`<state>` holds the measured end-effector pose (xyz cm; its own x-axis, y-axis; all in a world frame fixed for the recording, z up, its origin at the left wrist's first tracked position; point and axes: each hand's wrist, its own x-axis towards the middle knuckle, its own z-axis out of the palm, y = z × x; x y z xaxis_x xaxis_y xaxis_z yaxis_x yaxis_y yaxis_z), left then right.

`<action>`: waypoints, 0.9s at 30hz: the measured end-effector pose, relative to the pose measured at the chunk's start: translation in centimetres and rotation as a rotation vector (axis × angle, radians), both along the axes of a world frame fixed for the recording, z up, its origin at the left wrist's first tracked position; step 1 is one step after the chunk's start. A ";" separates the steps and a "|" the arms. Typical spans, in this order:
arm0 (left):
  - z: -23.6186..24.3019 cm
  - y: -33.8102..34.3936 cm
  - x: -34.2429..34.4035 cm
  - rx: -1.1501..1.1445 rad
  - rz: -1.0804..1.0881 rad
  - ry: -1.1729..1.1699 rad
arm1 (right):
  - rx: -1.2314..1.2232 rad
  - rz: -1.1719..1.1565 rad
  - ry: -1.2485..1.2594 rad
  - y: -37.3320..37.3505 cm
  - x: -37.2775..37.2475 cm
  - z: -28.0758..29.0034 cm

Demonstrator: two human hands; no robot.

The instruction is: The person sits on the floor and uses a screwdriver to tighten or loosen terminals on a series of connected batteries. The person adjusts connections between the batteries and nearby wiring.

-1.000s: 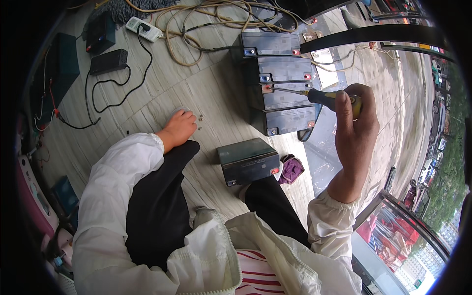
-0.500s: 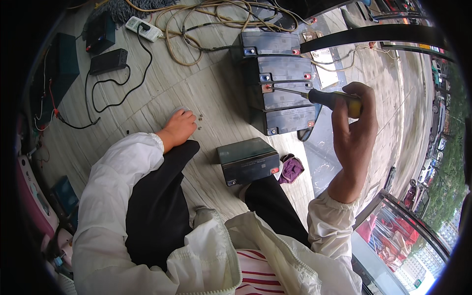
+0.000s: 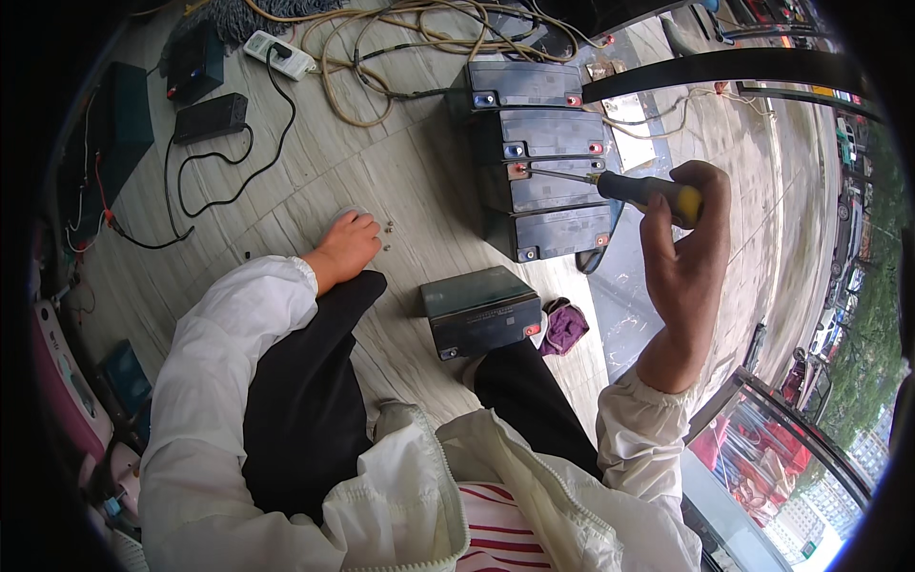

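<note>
My right hand (image 3: 688, 238) is closed round the black and yellow handle of a screwdriver (image 3: 658, 195). Its thin shaft points left, and the tip meets the red terminal (image 3: 518, 170) of the third battery (image 3: 558, 187) in a row of dark batteries. My left hand (image 3: 347, 250) is low by my knee, its fingers curled together. Something pale shows at its fingertips, too small to name. Several small metal pieces (image 3: 388, 230) lie on the floor just right of that hand. Nearer to me, apart from the row, sits a single battery (image 3: 481, 313).
A purple cloth item (image 3: 566, 328) lies beside the single battery. Looped cables (image 3: 357, 71), a white power strip (image 3: 276, 55) and a black adapter (image 3: 211, 119) with its cord spread over the far floor. A dark metal bar (image 3: 715, 71) crosses at far right.
The screwdriver handle has turned slightly and my right fingers have shifted a little on it. The tip stays at the same terminal. My left hand stays put.
</note>
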<state>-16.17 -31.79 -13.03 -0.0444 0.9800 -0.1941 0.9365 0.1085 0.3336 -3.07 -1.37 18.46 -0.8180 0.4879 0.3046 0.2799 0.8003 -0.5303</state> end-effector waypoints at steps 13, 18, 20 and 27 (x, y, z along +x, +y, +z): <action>0.0 -0.2 0.0 0.003 -0.003 -0.001 | -0.022 0.010 -0.034 -0.2 0.1 0.1; -0.1 -0.3 -0.1 0.001 -0.004 0.006 | -0.127 -0.154 -0.235 -0.7 0.2 1.2; -0.2 -0.3 -0.1 0.003 -0.005 0.004 | -0.125 -0.163 -0.237 -0.3 0.4 0.9; -0.1 -0.2 0.0 -0.030 -0.001 -0.012 | -0.109 -0.049 -0.064 -0.7 0.2 0.5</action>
<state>-16.20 -31.97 -13.09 -0.0407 0.9737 -0.2240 0.9326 0.1175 0.3412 -2.89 -2.06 18.91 -0.8084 0.5550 0.1960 0.3531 0.7237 -0.5929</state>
